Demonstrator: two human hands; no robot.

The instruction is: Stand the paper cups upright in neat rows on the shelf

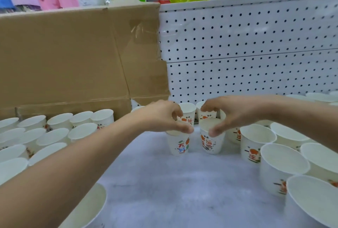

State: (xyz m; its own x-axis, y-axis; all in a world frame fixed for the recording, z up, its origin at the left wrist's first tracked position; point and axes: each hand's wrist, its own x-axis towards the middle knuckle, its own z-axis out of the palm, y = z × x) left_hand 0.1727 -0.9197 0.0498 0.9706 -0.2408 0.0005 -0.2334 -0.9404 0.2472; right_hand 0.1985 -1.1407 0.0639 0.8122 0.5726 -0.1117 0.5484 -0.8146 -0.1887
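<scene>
Here, the shelf (164, 182) lies bare mid-front, paper cups (60, 132) ranked upright either side. Left hand (162, 116) pinches the rim of the left cup (178, 143); right hand (232, 112) pinches the right cup (211, 141). Both stand upright mid-shelf. Best: seat flat, align with the back cups (189, 110), release straight up.

— Where does the single view sit?
— Head-worn, wide-angle, looking forward and down, close over the pale grey shelf surface (164, 182), facing the white perforated metal back panel (247, 44).
</scene>
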